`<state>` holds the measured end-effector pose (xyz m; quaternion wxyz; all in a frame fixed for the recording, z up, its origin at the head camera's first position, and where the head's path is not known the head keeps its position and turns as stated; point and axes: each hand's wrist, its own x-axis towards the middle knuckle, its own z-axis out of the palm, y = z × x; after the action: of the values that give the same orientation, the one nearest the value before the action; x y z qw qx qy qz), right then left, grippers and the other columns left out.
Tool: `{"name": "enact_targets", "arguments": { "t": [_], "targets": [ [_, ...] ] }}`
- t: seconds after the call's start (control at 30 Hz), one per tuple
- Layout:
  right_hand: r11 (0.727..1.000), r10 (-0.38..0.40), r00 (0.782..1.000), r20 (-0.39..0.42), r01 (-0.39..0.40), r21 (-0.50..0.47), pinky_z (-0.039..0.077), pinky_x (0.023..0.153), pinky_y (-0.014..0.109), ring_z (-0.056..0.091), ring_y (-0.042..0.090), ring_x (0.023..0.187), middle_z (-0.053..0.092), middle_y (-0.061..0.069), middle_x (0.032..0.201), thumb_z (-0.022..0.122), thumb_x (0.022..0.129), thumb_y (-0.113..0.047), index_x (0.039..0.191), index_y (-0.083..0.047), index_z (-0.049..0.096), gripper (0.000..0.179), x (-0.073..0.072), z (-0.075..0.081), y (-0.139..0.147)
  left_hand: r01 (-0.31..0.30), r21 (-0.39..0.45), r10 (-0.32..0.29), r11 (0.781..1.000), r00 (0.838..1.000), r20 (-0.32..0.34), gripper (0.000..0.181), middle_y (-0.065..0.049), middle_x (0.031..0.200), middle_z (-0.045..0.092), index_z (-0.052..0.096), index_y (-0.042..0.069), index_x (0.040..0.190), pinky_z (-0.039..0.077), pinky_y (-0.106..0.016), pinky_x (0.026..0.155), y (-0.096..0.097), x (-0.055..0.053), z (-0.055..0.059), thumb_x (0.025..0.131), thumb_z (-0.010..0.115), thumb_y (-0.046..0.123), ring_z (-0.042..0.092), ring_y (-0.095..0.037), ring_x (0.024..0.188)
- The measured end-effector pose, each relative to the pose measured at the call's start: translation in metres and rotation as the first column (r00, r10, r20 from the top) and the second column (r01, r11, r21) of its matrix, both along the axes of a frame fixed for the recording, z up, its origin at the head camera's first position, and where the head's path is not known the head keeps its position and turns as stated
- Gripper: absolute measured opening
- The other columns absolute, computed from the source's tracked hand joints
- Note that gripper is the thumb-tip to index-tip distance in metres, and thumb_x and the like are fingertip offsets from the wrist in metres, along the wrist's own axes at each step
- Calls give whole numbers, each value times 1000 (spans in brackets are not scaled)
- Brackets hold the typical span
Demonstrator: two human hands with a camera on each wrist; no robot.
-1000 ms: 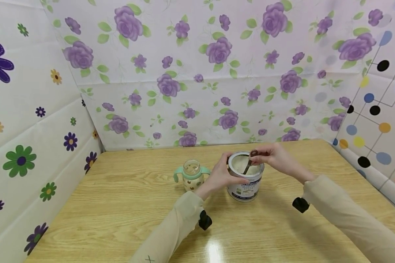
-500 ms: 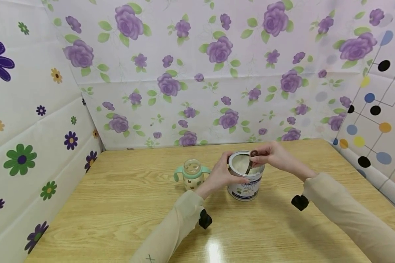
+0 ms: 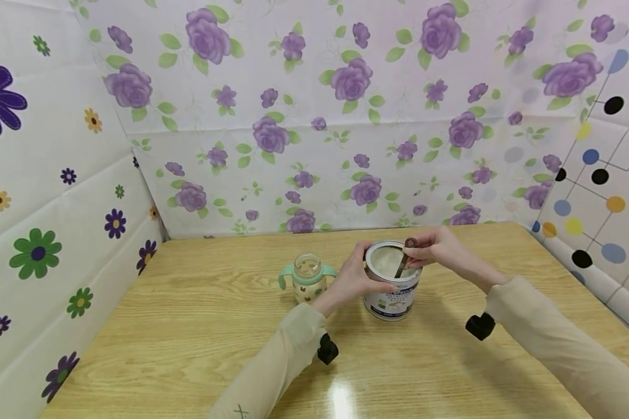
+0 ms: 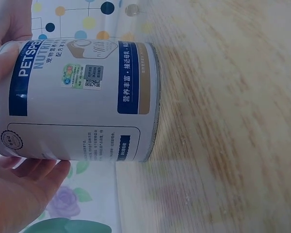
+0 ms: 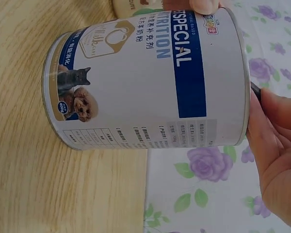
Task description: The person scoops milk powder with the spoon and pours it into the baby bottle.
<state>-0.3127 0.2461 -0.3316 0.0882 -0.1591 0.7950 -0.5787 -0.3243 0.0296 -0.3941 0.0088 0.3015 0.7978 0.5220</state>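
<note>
An open tin of pet milk powder (image 3: 393, 304) stands upright on the table, pale powder (image 3: 385, 261) showing inside its rim. My left hand (image 3: 352, 280) grips the tin from the left, thumb across its front and fingers around the far side. In the left wrist view, that hand (image 4: 19, 194) spans the tin near its mouth. Over the right rim, my right hand (image 3: 442, 249) pinches the ringed end of a brown scoop (image 3: 402, 265). The scoop's handle slants down into the tin, and its lower end is hidden there.
Just left of the tin stands a lidless baby bottle (image 3: 307, 286) with mint-green handles, partly behind the left forearm. The wooden table (image 3: 199, 326) meets a floral cloth backdrop (image 3: 325, 157) behind. Patterned cloths line both sides.
My right hand has shifted the scoop slightly to the right within the tin's mouth. My left hand keeps its hold on the tin; the bottle stays put.
</note>
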Motion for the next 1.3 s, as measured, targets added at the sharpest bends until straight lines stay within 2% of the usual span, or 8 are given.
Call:
{"name": "enact_targets", "arguments": {
  "t": [0.33,0.47,0.6,0.77,0.93,1.1,1.23,1.3],
  "targets": [
    [989,-116,991,72,121,-80,50,68,36,64,28,70,63,21,77,60,87,-4,106,24,50,36,-3,3,1,-19,-12,19,1000,1000,9,88,0,119,47,33,14,130,42,-31,81,0,1,0,61,84,33,49,-14,102],
    [974,-168,980,107,181,-132,50,67,34,65,26,68,64,20,75,58,87,-1,108,26,47,37,-4,2,3,-22,-18,22,1000,1000,4,89,0,118,47,33,14,131,42,-30,81,0,0,0,61,84,34,49,-14,102],
    [962,-172,975,139,197,-190,50,70,32,65,24,70,64,21,79,57,88,-1,111,25,44,37,-3,3,7,-29,-26,29,999,1000,2,89,-1,118,48,33,13,131,42,-30,82,0,0,1,61,84,33,49,-14,102],
    [933,-194,959,207,246,-264,49,71,30,65,24,72,64,20,80,54,89,1,115,23,42,36,-1,5,8,-32,-22,32,999,999,-2,89,-1,117,48,33,13,130,42,-30,83,0,0,1,60,85,32,49,-13,103],
    [902,-232,946,225,296,-315,48,72,30,65,25,72,64,19,79,53,88,4,108,18,49,25,0,5,9,-34,-16,34,999,999,6,88,1,116,49,34,14,129,41,-30,83,0,1,0,60,85,33,49,-11,102],
    [881,-246,947,205,306,-361,47,75,31,64,27,76,63,18,78,53,87,7,96,10,57,11,-1,3,13,-34,-15,34,999,999,7,88,2,117,49,34,14,129,40,-31,85,0,1,0,60,85,31,48,-11,103],
    [864,-252,947,200,313,-394,46,76,32,64,27,77,64,17,78,54,87,7,88,5,62,9,-2,0,17,-30,-12,30,999,1000,3,87,3,117,48,34,13,129,40,-32,85,0,1,-1,60,85,30,48,-12,105],
    [859,-253,947,199,315,-404,46,77,32,64,28,78,64,18,78,54,87,6,89,6,62,8,-3,-1,18,-27,-8,27,1000,1000,7,87,3,118,48,34,14,129,41,-32,85,1,0,-1,61,85,30,48,-13,106]
  ]
}}
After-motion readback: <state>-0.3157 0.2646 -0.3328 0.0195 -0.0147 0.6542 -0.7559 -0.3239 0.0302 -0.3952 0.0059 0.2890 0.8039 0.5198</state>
